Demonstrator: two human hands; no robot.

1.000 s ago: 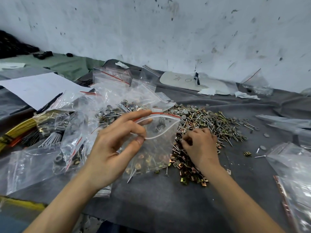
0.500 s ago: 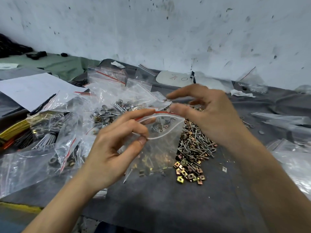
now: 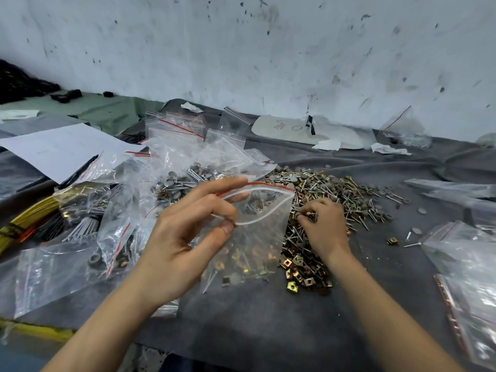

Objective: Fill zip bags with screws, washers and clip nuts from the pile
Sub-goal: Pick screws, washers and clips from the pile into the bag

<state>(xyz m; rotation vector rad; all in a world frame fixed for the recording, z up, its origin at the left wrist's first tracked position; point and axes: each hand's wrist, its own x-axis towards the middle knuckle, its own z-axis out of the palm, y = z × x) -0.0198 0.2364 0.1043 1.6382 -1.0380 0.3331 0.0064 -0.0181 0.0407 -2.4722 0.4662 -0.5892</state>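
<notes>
My left hand [image 3: 185,237] holds a clear zip bag [image 3: 257,237] with a red strip, its mouth pulled open between index finger and thumb. Screws, washers and clip nuts lie in the bag's bottom. To its right, a pile of screws, washers and clip nuts [image 3: 335,194] spreads over the grey cloth. My right hand [image 3: 323,224] rests knuckles-up on the pile, fingers curled down into the parts. What its fingertips pinch is hidden. Brass clip nuts [image 3: 300,275] lie at the pile's near end.
Filled and empty zip bags [image 3: 171,157] heap at the left, with a yellow bundle [image 3: 24,218] and white paper [image 3: 59,146] beyond. More bags [image 3: 469,264] lie at the right. Loose parts [image 3: 402,237] scatter on the grey cloth [image 3: 268,318]. A stained wall stands behind.
My right hand was raised at the bag's mouth half a second ago and has dropped back down onto the pile. My left hand keeps the bag's mouth open in the same place.
</notes>
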